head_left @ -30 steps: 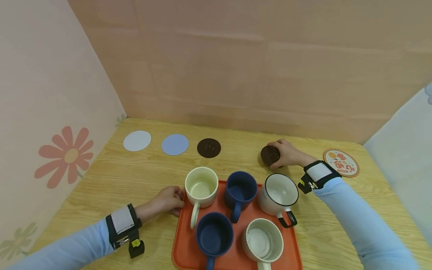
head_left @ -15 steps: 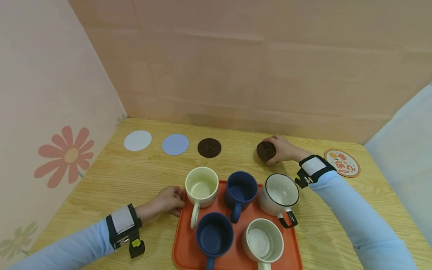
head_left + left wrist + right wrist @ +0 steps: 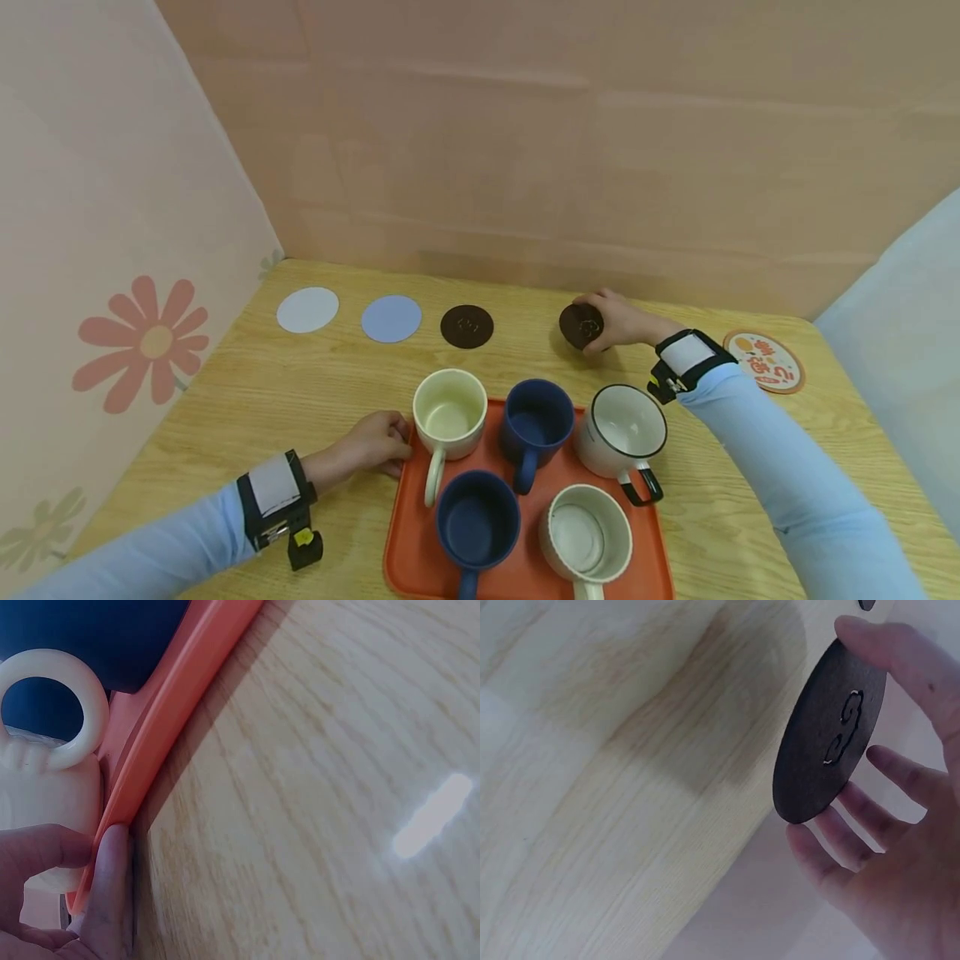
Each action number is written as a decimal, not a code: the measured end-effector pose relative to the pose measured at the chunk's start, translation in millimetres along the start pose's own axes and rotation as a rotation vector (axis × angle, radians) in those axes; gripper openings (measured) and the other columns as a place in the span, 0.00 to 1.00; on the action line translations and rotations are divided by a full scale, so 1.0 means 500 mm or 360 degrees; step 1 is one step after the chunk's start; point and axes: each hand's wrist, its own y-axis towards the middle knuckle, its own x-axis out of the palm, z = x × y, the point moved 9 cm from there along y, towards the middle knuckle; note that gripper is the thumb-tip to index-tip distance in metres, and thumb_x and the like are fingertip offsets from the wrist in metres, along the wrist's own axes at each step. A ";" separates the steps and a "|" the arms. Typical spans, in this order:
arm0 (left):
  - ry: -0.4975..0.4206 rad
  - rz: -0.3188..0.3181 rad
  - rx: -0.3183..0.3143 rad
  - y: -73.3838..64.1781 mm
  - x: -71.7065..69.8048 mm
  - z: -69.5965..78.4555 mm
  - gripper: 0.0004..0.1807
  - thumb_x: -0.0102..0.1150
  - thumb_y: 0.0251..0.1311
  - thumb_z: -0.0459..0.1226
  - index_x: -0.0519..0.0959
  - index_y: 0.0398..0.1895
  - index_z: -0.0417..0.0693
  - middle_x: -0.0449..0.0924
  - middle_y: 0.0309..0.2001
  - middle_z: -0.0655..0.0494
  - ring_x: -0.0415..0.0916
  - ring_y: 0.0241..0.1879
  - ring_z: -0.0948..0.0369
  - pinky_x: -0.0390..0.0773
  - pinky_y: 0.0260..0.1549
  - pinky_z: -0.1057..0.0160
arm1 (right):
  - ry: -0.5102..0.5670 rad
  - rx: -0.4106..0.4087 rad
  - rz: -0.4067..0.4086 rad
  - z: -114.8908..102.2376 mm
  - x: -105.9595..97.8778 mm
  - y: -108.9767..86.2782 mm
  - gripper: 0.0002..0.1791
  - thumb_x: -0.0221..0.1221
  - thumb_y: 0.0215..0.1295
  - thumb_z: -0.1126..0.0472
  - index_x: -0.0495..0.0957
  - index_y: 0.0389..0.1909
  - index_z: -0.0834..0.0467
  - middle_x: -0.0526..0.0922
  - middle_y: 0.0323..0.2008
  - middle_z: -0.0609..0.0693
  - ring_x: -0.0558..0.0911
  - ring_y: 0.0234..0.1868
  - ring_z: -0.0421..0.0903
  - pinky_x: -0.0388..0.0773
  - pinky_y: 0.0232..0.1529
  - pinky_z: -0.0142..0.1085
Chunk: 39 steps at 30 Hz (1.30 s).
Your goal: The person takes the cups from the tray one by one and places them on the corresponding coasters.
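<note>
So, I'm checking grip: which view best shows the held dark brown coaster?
The right wrist view: the dark brown coaster appears large, the right hand gripping its edge. The head view shows it smaller; the left wrist view misses it.

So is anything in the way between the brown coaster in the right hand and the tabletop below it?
Nothing visible: the right hand holds the brown coaster tilted above the tabletop, with only a shadow showing beneath. The mugs on the orange tray stand off to the near side.
</note>
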 end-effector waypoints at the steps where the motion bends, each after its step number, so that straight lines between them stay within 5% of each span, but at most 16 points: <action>1: -0.0003 -0.0004 0.0002 0.000 0.000 0.000 0.11 0.57 0.46 0.24 0.69 0.34 0.30 0.74 0.22 0.50 0.74 0.18 0.62 0.82 0.22 0.60 | -0.0003 -0.0011 0.0005 -0.003 -0.002 0.002 0.45 0.73 0.38 0.60 0.64 0.58 0.70 0.64 0.51 0.71 0.66 0.51 0.68 0.67 0.50 0.63; 13: -0.0026 -0.0041 0.0014 0.003 0.002 -0.002 0.11 0.56 0.47 0.24 0.69 0.35 0.30 0.74 0.22 0.51 0.74 0.19 0.62 0.82 0.22 0.60 | -0.0015 -0.0032 -0.0067 -0.020 0.010 0.027 0.44 0.73 0.40 0.59 0.64 0.59 0.68 0.64 0.54 0.71 0.66 0.53 0.67 0.68 0.52 0.61; 21: -0.0042 -0.0039 0.0010 0.004 0.003 -0.007 0.11 0.55 0.46 0.24 0.68 0.33 0.30 0.74 0.22 0.51 0.74 0.18 0.63 0.82 0.21 0.62 | 0.0021 0.0068 -0.0193 -0.002 0.027 0.026 0.48 0.71 0.45 0.56 0.58 0.64 0.69 0.55 0.63 0.73 0.56 0.62 0.72 0.60 0.58 0.66; 39: -0.0026 -0.0002 -0.0019 -0.001 0.002 -0.008 0.11 0.56 0.45 0.24 0.69 0.34 0.30 0.74 0.22 0.51 0.74 0.18 0.63 0.82 0.21 0.61 | 0.0032 0.0121 -0.0154 0.010 0.028 0.005 0.47 0.71 0.45 0.58 0.58 0.62 0.72 0.58 0.62 0.74 0.57 0.62 0.71 0.60 0.59 0.63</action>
